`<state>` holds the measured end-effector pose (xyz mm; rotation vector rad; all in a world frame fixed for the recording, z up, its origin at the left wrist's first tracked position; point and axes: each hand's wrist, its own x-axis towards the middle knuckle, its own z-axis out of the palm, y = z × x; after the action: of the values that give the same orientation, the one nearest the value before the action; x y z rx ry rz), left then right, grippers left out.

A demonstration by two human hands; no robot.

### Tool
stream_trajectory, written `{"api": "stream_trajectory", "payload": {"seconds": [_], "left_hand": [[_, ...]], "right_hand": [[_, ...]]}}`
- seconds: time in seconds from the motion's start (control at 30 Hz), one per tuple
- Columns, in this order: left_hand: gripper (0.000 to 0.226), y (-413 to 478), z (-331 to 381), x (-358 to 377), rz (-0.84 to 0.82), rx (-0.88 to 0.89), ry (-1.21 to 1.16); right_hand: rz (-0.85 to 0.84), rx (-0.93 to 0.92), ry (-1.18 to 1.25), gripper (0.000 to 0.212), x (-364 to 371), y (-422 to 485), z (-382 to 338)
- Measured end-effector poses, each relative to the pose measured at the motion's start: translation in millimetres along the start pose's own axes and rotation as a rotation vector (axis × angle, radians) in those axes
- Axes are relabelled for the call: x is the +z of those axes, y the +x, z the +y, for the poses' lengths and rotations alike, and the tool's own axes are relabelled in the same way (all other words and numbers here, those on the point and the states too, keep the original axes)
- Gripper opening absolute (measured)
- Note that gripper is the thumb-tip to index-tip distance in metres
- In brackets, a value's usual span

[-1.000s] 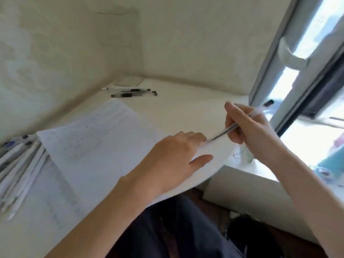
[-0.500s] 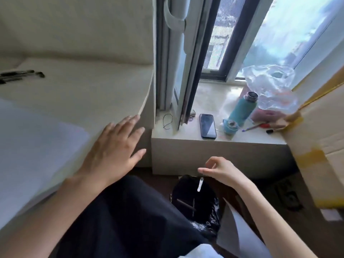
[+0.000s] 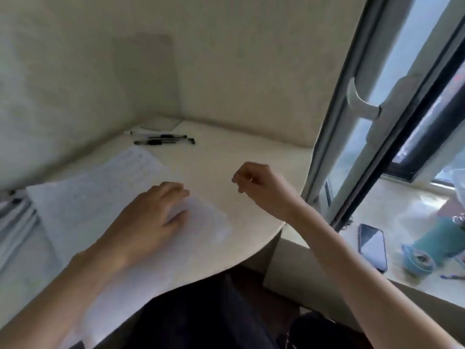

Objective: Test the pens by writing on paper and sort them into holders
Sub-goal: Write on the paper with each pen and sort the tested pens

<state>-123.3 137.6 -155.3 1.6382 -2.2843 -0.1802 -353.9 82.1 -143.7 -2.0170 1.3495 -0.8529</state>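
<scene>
A white sheet of paper [image 3: 100,197] with faint writing lies on the cream desk [image 3: 239,152]. My left hand [image 3: 151,217] rests flat on the sheet's near right part, fingers relaxed. My right hand [image 3: 259,187] hovers above the desk to the right of the paper, fingers loosely curled, holding nothing. Two or three dark pens [image 3: 163,139] lie side by side at the far corner of the desk. A bundle of white pens [image 3: 15,217] lies at the left edge, partly cut off by the frame.
A window frame with a white handle [image 3: 362,104] rises along the desk's right side. On the sill lie a phone [image 3: 372,248] and a teal bottle [image 3: 432,248]. A dark bin [image 3: 317,331] stands below by my lap.
My right hand held a pen one second ago, dropped it into the bin by the floor, and has come back up empty over the desk. My view swung back to the desk.
</scene>
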Motion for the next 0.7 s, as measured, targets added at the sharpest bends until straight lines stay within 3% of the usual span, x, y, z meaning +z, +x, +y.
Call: {"api": "stream_trajectory", "payload": {"seconds": [0.1, 0.2, 0.33, 0.5, 0.7], "left_hand": [[0.042, -15, -51, -8, -0.002, -0.157, 0.014], [0.044, -27, -80, -10, 0.041, -0.235, -0.018], [0.068, -32, -92, -2, 0.087, -0.21, -0.028], [0.062, -32, -93, 2, 0.129, -0.208, -0.006], [0.061, -34, -95, 4, 0.141, -0.204, -0.013]], "right_hand": [[-0.099, -0.084, -0.085, 0.021, 44, 60, -25], [-0.083, -0.115, -0.144, 0.023, 82, 115, -36], [0.031, -0.187, -0.275, 0.019, 122, 162, -32], [0.013, -0.23, -0.503, 0.038, 140, 176, -18], [0.06, -0.191, -0.63, 0.029, 141, 177, -16]]}}
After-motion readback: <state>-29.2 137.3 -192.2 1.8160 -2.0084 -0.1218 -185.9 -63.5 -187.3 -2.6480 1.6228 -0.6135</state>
